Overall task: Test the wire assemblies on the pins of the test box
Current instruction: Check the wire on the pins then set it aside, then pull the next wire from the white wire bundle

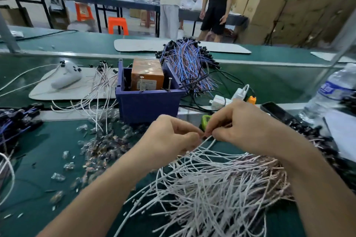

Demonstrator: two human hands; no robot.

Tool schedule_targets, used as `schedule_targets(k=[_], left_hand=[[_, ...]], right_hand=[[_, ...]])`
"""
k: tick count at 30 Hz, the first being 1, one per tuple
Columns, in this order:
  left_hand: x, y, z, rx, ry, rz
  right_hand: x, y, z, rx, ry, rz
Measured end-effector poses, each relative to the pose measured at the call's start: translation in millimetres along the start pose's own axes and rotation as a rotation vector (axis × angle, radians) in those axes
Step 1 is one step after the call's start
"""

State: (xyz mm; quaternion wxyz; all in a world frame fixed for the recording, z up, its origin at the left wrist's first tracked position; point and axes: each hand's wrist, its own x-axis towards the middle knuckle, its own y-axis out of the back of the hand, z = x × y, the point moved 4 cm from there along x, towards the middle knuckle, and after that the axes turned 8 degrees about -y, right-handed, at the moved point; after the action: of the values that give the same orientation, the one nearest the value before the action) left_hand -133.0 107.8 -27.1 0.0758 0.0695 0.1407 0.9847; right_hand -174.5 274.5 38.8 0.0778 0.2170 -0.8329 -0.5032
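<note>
- Dark green for the table mat [48, 188], plain.
- White for the loose wires [212, 188], shading to pale pink on the right side.
- Deep blue-violet for the bin [148, 106].
- Orange for the box [147, 75] inside it, with a pale label.
- Blue, violet and red-brown strands in the wire bundle [188, 63], black at the ends.
- White for the controller [66, 78].
- Bright orange for the stools [117, 25].
- Clear bottle [331, 90], blue-and-white label.
- Brown for the cartons [269, 2].

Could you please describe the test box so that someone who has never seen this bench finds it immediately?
On the green bench, just beyond the left hand and right hand pinching a white wire, stands a blue bin. The test box sits inside it: the only orange box on the bench, with a paper label on its front and two metal pins standing before it.
</note>
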Motion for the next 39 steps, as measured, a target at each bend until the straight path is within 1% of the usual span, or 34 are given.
schedule_targets(k=[2, 4, 6, 9, 11, 13, 16, 19, 22, 25, 28, 30, 34, 39], left_hand=[[-0.5, -16.8, -5.4, 0.104, 0.01, -0.087], [-2.1, -29.6, -8.9, 0.156, 0.03, -0.163], [-4.7, -39.4, -8.6, 0.185, 0.033, -0.202], [-8.1, -46.8, -5.7, 0.273, 0.001, -0.198], [-10.8, -47.2, -2.4, 0.374, -0.012, -0.154], [-12.9, -46.6, 1.7, 0.489, -0.007, -0.124], [-14.7, -44.9, 7.7, 0.643, -0.006, -0.098], [-13.2, -42.6, 6.2, 0.69, -0.005, -0.098], [-12.1, -37.4, 4.2, 0.689, -0.006, -0.083], [-9.1, -28.7, 7.1, 0.623, -0.015, -0.043], [-7.3, -14.2, 13.5, 0.611, -0.042, 0.007], [-5.6, -1.7, 18.2, 0.669, -0.053, 0.054], [-6.3, 39.8, 22.6, 0.853, -0.016, 0.141], [-11.6, 79.2, 23.6, 0.907, 0.075, 0.179]], right_hand=[[-14.9, 8.4, 9.8, -0.066, -0.042, 0.048], [-28.5, 15.9, 19.0, -0.176, -0.067, 0.112], [-41.6, 19.5, 26.8, -0.286, -0.014, 0.211], [-58.2, 14.0, 42.5, -0.462, 0.118, 0.338], [-64.7, 6.5, 63.4, -0.519, 0.108, 0.375], [-69.2, 2.5, 85.3, -0.46, 0.07, 0.403], [-70.5, -3.6, 109.3, -0.284, -0.033, 0.408], [-67.6, -8.7, 118.9, -0.172, -0.135, 0.381], [-65.1, -8.9, 109.0, -0.084, -0.178, 0.4], [-53.1, -16.3, 75.9, 0.038, -0.122, 0.435], [-33.8, -35.8, 33.7, 0.118, -0.011, 0.394], [-21.7, -45.6, 12.5, 0.18, 0.028, 0.36], [5.9, -59.1, -20.9, 0.291, 0.058, 0.347], [32.7, -75.0, -51.6, 0.376, 0.064, 0.302]])
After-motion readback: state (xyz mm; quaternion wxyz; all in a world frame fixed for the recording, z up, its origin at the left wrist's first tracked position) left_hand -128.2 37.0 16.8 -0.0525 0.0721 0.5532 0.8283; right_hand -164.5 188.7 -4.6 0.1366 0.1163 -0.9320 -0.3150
